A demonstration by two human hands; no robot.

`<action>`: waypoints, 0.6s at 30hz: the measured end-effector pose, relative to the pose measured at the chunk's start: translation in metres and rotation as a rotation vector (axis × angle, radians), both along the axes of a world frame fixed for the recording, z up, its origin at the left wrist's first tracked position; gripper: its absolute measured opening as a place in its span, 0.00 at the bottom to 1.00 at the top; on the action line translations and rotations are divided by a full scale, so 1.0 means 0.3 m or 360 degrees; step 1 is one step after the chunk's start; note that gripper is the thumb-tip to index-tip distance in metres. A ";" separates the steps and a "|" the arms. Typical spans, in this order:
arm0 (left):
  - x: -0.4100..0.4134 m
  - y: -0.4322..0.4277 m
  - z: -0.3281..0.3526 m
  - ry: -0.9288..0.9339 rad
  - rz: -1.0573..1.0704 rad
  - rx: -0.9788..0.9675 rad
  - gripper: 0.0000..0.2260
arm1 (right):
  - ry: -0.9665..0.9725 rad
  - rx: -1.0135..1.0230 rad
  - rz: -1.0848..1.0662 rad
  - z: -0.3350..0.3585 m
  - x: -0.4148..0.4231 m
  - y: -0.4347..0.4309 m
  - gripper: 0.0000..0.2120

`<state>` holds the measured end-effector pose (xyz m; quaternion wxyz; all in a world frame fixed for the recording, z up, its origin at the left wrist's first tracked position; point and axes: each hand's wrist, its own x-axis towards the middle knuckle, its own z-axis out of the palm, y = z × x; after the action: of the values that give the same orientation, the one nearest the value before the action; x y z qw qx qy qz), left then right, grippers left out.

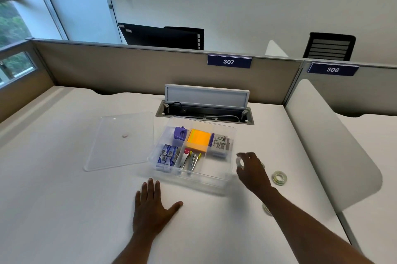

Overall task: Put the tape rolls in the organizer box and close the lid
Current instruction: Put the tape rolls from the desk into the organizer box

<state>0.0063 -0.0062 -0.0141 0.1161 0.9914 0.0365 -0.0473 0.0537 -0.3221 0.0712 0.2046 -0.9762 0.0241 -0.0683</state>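
Observation:
A clear organizer box [217, 180] sits open in the middle of the white desk, with staples, a stapler, sticky notes and a label pack in its compartments. Its clear lid [120, 141] lies flat to the left. My right hand [252, 172] hovers just right of the box and pinches a clear tape roll [239, 161] between thumb and fingers. Another tape roll [279, 177] lies on the desk to the right. A third roll [266, 209] peeks out from under my right forearm. My left hand [151, 204] rests flat on the desk before the box.
An open cable hatch [204, 111] with cords lies just behind the box. A white curved divider [335, 141] borders the desk on the right, and a beige partition [150, 70] runs along the back.

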 end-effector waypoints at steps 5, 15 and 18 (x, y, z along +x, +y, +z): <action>0.023 -0.012 0.000 -0.0036 0.0054 -0.0018 0.54 | 0.0040 0.0150 0.0284 0.083 0.096 0.095 0.22; 0.024 -0.009 -0.008 -0.0059 0.0049 -0.0012 0.53 | 0.0401 -0.0231 0.0426 -0.031 0.153 0.195 0.19; 0.028 -0.007 -0.013 -0.0056 0.0051 -0.0029 0.53 | 0.0484 -0.0311 0.0449 -0.056 0.173 0.223 0.20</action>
<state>0.0146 -0.0084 -0.0181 0.1265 0.9903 0.0499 -0.0282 0.1055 -0.2550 0.0546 0.1107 -0.9841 -0.0887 0.1069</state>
